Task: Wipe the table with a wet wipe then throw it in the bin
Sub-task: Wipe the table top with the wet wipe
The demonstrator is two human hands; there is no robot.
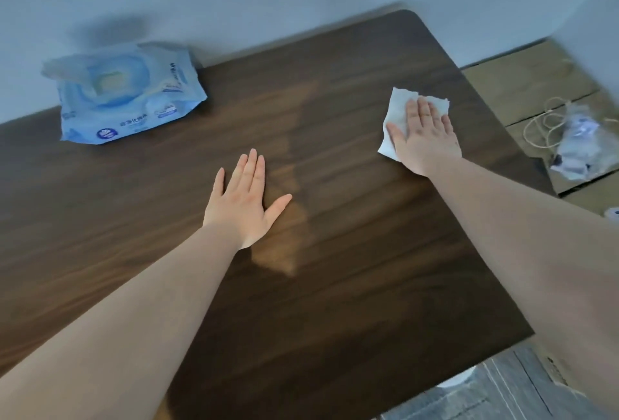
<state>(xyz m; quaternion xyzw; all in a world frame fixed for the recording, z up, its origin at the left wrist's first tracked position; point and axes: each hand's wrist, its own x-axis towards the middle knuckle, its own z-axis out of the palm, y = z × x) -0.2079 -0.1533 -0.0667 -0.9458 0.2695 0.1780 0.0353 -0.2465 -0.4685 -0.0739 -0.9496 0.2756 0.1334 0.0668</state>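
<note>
**Wiping in progress, right hand pressing wipe near table's far right corner**

Going left to right. Soft blue plastic wet-wipe pack is lying at the far left edge of the dark brown wooden table, flap looking open, against the wall. Left hand is resting flat, palm down, near the table's middle, fingers spread and together, holding nothing, probably bracing. A lighter patch is showing on the wood just right of it; cannot tell if wet streak or light.

Right hand is pressing flat on the thin white crumpled wet wipe toward the far right corner, close to the right edge. Not a pinch: open palm and extended fingers are pinning the wipe to the surface. Wipe is sticking out beyond the fingertips and on the thumb side; the rest is hidden under the palm.

Handling judgement: wipe is looking light, limp, damp, likely bunching or sliding out under a loose palm, so even downward pressure is suiting it. For binning, gathering it from the exposed far edge into a ball should be working.

Right of the table: cardboard on floor with clear plastic bag and cord. No bin in view.
</note>
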